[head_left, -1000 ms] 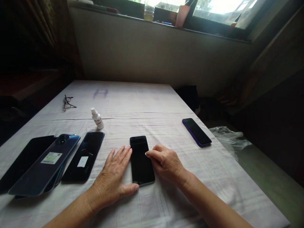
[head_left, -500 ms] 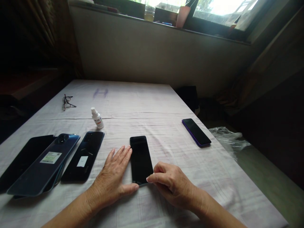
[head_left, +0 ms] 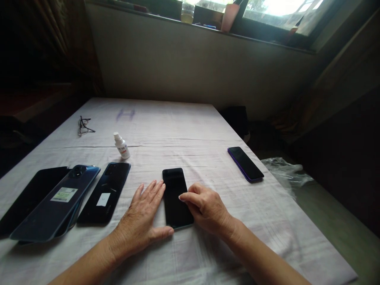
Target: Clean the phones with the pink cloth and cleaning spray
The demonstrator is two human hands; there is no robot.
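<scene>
A black smartphone [head_left: 177,202] lies face up on the cloth, its dark screen towards me. My left hand [head_left: 142,219] rests flat beside it, fingertips at its left edge and thumb at its lower left corner. Over the right part of the screen is my right hand [head_left: 208,206], fingers curled together and fingertips at the glass. A small pale bit shows at its fingertip, and whatever the fingers may hold is hidden.
Left of my hands lie a dark phone [head_left: 117,180] with a white sticker and several stacked phones [head_left: 44,213]. Beyond them are a white dropper bottle [head_left: 122,147] and eyeglasses [head_left: 84,126]. A purple-edged phone [head_left: 246,164] lies by the right table edge.
My right hand has moved up along the phone, from its lower right corner to the middle of its right side. My left hand stays in place.
</scene>
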